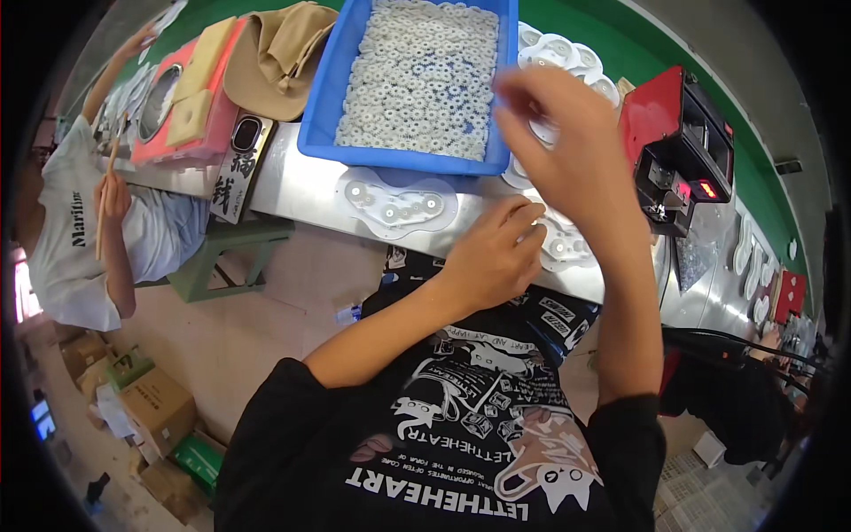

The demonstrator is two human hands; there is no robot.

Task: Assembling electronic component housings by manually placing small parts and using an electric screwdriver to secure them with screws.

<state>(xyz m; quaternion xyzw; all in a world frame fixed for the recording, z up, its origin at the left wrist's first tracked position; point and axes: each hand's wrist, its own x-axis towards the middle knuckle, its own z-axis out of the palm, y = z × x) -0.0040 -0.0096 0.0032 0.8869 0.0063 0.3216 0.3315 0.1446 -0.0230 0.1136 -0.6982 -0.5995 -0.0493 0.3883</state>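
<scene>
My left hand (495, 255) is closed at the table's near edge, fingers curled and thumb pressed in; what the pinch holds, if anything, is too small to make out. Beside and partly behind it lies a white plastic housing with gears (564, 241). My right hand (567, 133) is raised by the right wall of a blue bin (399, 160), its fingers bent and smeared by motion, so their grip is unclear. Many small white gears (417, 80) fill the bin. Another white housing fitted with round gears (394, 206) lies on the metal table in front of the bin.
More white housings (554, 49) are stacked right of the bin. A red and black machine with a lit display (687, 160) stands farther right. Left are a tan cap (282, 58), a phone-like case (241, 168), a pink box (199, 106) and a co-worker in white (84, 222).
</scene>
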